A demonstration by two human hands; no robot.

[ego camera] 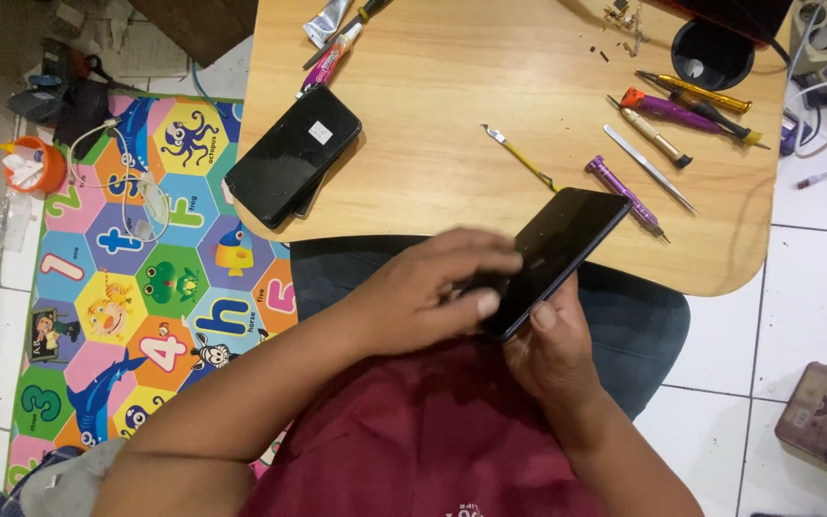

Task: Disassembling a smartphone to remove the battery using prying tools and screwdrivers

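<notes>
A black phone (567, 247) is held tilted over my lap, at the near edge of the wooden table (452, 124). My right hand (552, 349) grips it from below at its near end, thumb on the edge. My left hand (428, 292) lies across the phone's near end with the fingers curled over it; it looks blurred. A second black phone (294, 153) with a small white sticker lies on the table's left side.
Several screwdrivers (667, 110), tweezers (650, 168), a thin yellow pick (519, 156) and glue tubes (332, 43) lie on the table. A black cup (712, 53) stands at the back right. A colourful play mat (136, 278) covers the floor on the left.
</notes>
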